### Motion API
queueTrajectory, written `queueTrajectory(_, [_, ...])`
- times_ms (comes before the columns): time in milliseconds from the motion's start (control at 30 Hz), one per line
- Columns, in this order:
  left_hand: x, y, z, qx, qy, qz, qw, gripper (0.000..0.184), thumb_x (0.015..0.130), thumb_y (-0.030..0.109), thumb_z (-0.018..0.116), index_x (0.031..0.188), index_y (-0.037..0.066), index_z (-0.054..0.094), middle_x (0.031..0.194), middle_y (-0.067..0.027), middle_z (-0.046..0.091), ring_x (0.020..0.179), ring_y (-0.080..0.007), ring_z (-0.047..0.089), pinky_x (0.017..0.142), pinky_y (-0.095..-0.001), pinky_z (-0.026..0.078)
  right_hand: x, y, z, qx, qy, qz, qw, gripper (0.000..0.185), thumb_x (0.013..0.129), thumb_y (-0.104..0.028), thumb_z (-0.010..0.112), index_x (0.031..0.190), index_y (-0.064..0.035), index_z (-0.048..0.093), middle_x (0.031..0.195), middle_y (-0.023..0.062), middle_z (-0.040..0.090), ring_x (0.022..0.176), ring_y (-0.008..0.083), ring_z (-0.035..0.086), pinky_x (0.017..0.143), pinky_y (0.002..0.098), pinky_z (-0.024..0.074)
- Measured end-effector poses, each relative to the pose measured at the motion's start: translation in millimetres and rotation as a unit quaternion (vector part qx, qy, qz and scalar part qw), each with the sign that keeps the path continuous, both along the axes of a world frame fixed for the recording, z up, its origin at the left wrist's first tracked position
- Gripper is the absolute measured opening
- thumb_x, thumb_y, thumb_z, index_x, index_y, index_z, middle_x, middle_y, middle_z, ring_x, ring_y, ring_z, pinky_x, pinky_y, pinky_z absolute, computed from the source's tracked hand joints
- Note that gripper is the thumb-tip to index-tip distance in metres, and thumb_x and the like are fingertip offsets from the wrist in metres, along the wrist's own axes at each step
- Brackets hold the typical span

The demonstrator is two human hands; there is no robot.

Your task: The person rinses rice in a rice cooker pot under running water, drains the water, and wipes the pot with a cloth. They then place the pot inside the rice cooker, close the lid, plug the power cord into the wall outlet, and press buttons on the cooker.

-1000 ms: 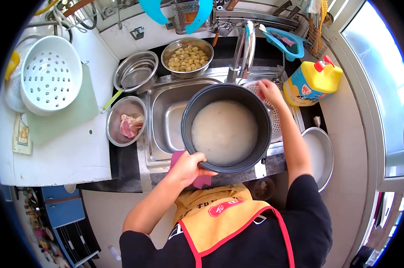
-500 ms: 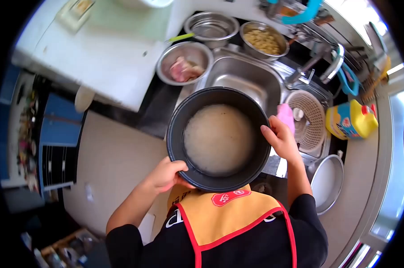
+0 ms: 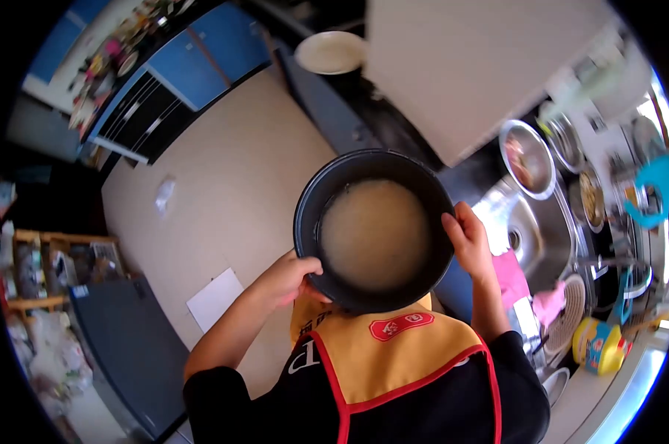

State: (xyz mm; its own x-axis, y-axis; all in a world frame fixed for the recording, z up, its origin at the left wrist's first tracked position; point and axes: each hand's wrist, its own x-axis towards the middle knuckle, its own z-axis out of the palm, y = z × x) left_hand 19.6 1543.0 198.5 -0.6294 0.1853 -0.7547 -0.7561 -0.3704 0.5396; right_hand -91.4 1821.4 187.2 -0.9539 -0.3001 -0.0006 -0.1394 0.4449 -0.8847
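Note:
A dark round pot (image 3: 308, 192) with cloudy whitish liquid (image 3: 375, 235) in it is held level in front of the yellow apron (image 3: 394, 362). On its lower left rim my left hand (image 3: 294, 280) is closed, thumb on top of the edge. My right hand (image 3: 469, 240) grips the right rim the same way. The fingers under the pot are hidden. Whatever lies beneath the cloudy surface cannot be made out.
At right are a steel sink (image 3: 545, 229), a bowl of meat (image 3: 530, 166), pink cloths (image 3: 509, 277), a beige colander (image 3: 571, 314) and a yellow jug (image 3: 599, 346). Blue cabinets (image 3: 186, 70) stand far left, a dark grey cabinet (image 3: 131, 355) lower left, a white sheet (image 3: 214, 300) on the floor.
The view has turned left, so the sink has shifted to the right side. My right hand has come from beside the colander onto the pot's rim, and the pot has left the sink.

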Motion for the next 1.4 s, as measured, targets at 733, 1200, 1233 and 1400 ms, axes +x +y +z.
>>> queueTrajectory(733, [-194,-499,-10,-0.388,0.123,0.242,0.881,0.044,0.069,0.001,0.049,0.112,-0.006,0.044,0.086,-0.0157,0.056,0.056,-0.0224,0.059,0.042,-0.0295,0.051,-294,-580,-32,-0.090,-0.005,0.252,0.964,0.024,0.085,-0.016,0.053,0.074,-0.0049,0.034,0.054,0.0078,0.040,0.047,0.0182,0.039,0.046,0.0316,0.0332])
queueTrajectory(1200, [-451,-826,36,-0.537,0.179,0.164,0.808,0.032,0.085,0.024,0.052,0.063,0.001,0.050,0.046,-0.0022,0.046,0.037,-0.0094,0.043,0.037,-0.0257,0.033,-552,-881,0,-0.155,0.038,0.180,0.971,0.026,0.084,-0.017,0.055,0.068,-0.0050,0.038,0.059,0.0007,0.033,0.057,0.0088,0.033,0.050,0.0261,0.0310])
queueTrajectory(1233, [-479,-841,44,-0.539,0.208,0.161,0.800,0.032,0.085,0.024,0.052,0.063,0.001,0.051,0.046,-0.0018,0.046,0.036,-0.0093,0.042,0.036,-0.0257,0.033,-573,-894,9,-0.173,0.012,0.154,0.973,0.028,0.085,-0.018,0.055,0.067,-0.0053,0.038,0.059,-0.0005,0.033,0.057,0.0082,0.032,0.050,0.0254,0.0307])
queueTrajectory(1400, [-621,-915,89,-0.504,0.324,0.164,0.783,0.030,0.087,0.026,0.050,0.068,0.003,0.049,0.044,-0.0016,0.043,0.035,-0.0096,0.042,0.034,-0.0246,0.031,-687,-953,76,-0.190,0.084,0.087,0.974,0.030,0.084,-0.018,0.056,0.062,-0.0099,0.038,0.057,-0.0053,0.035,0.054,0.0053,0.032,0.046,0.0237,0.0291])
